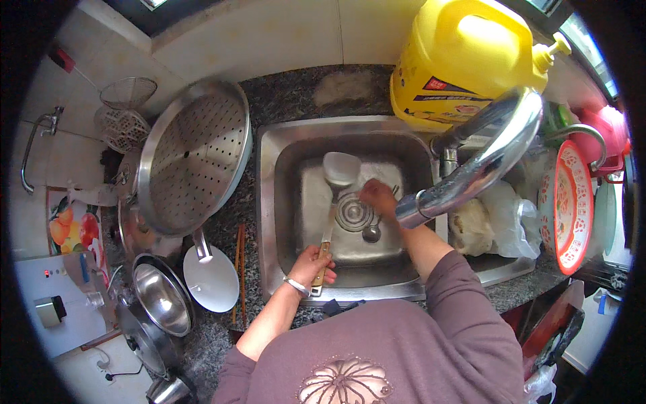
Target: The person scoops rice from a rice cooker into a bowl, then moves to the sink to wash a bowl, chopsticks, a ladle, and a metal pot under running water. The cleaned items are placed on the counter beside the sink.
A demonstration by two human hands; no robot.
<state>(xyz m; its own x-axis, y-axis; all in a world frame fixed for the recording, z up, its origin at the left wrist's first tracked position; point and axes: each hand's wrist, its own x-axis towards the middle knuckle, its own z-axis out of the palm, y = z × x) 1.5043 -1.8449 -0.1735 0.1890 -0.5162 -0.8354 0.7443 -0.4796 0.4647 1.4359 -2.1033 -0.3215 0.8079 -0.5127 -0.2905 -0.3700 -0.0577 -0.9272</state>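
My left hand (309, 267) grips the wooden handle of a metal spatula (341, 168), whose broad blade lies over the back of the stainless steel sink (313, 237). Near the right side of the basin is my right hand (378, 196), blurred; whether it holds anything cannot be told. Below it, a small round-bowled metal utensil (371, 233) rests beside the sink drain (354, 212). The chrome faucet (474, 171) arches over my right wrist and hides part of it.
Left of the sink stand a perforated steamer pan (194, 156), a white ladle (211, 280), wooden chopsticks (240, 272) and steel bowls (162, 298). A yellow pump jug (459, 60) is behind right. Plastic bags (509, 222) and a red-rimmed enamel basin (568, 207) are at right.
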